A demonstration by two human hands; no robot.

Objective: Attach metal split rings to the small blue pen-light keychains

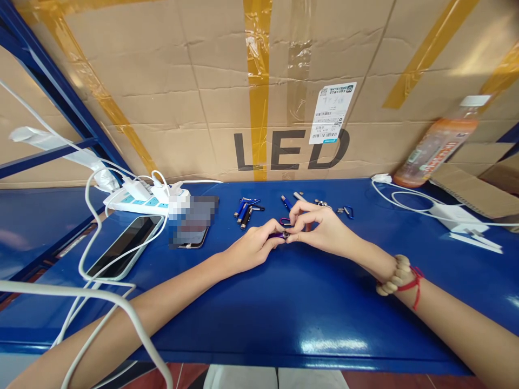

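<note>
My left hand (253,246) pinches a small purple metal tube (276,235) between thumb and fingers. At the tube's silver end, the thumb and forefinger of my right hand (320,229) are closed; whether they also hold a tiny part is hidden. Just beyond the fingers lie a pink-red carabiner clip (285,221) and a blue metal tube (286,202). Left of them is a small pile of blue and black tubes (245,212) with clips. Past my right hand are small silver parts (321,203) and a dark blue carabiner (348,212).
On the blue table (284,313), a phone (125,247), a partly blurred second phone (197,227) and a power strip (140,202) with white cables stand left. A large cardboard box (219,97) forms the back. An orange drink bottle (440,146) and white charger (456,216) are right.
</note>
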